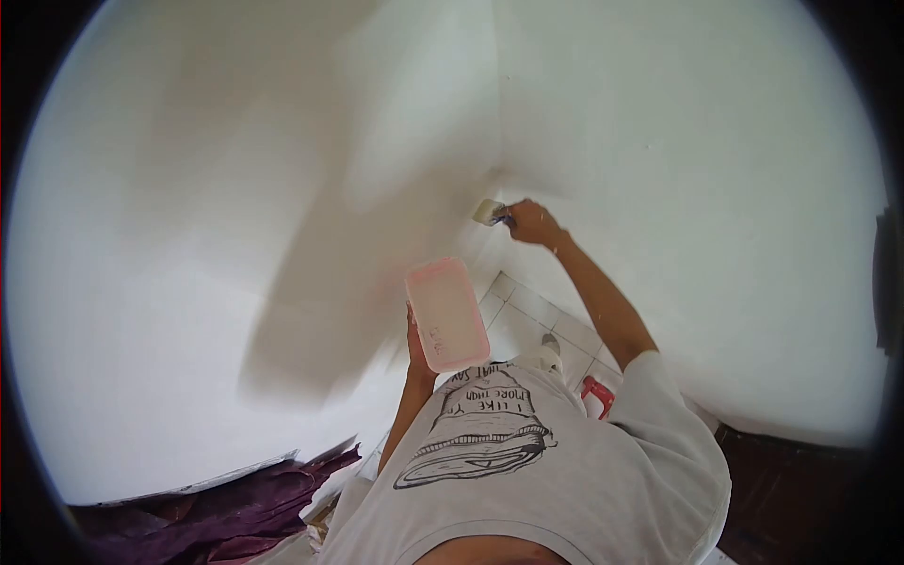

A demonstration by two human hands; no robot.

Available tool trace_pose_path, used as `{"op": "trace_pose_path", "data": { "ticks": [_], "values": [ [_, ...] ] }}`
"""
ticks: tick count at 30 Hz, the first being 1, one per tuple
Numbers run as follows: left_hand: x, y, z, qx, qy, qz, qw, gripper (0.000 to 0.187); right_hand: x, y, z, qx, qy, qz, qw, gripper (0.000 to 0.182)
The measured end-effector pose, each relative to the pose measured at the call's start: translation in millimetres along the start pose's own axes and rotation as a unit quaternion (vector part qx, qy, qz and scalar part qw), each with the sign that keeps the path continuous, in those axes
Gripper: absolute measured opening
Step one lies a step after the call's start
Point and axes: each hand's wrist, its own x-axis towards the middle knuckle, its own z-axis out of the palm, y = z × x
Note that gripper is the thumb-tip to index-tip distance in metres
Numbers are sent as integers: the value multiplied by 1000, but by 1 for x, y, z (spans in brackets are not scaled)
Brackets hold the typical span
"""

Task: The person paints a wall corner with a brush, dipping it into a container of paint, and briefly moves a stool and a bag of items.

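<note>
My right hand is closed around the handle of a paintbrush. Its pale bristles point left, close to the white wall near the corner. Lower down, my left hand grips the side of a rectangular plastic tub with a pink rim, its fingers mostly hidden behind it. Whitish paint shows inside the tub, and dark marks are visible toward its near end. The tub is in front of my torso, below and to the left of the brush.
Two white walls meet at a corner ahead, with shadows across the left one. White floor tiles lie below. A red-handled object is beside my right side. Crumpled purple cloth is at lower left, a dark brown surface at lower right.
</note>
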Motion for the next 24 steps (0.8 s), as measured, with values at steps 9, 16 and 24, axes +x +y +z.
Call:
{"op": "trace_pose_path", "data": {
  "ticks": [9, 16, 24],
  "values": [
    [-17, 8, 58, -21, -55, -78, 995, 73, 39, -153, -236, 60, 265, -56, 961, 29],
    [-6, -5, 20, -30, 44, -71, 996, 72, 22, -106, -28, 185, 326, -72, 924, 29],
    [-3, -7, 20, 25, -45, 23, 998, 73, 33, -92, -66, -2, 57, -58, 997, 37]
  ]
}}
